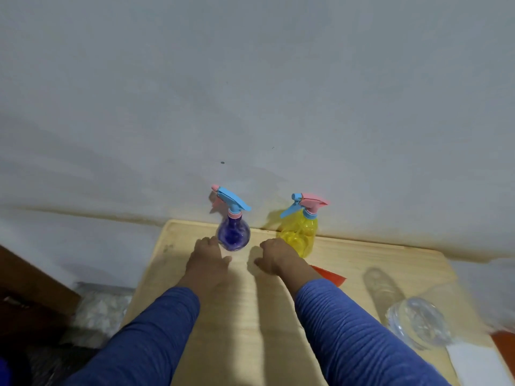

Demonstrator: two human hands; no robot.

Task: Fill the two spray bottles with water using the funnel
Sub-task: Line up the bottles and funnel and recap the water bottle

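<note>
Both hands empty, fingers loosely curled: left hand [208,259] by purple bottle [233,232], right hand [274,256] by yellow bottle [299,235]. Heads on. Risk: knocking either over against the wall; red funnel [330,275] half-hidden under the sleeve.

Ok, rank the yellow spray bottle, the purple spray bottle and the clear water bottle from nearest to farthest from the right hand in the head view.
From the right hand:
1. Yellow spray bottle, just beyond the fingers, to the right.
2. Purple spray bottle, across to the left, by the left hand.
3. Clear water bottle, at the table's near right edge.
</note>
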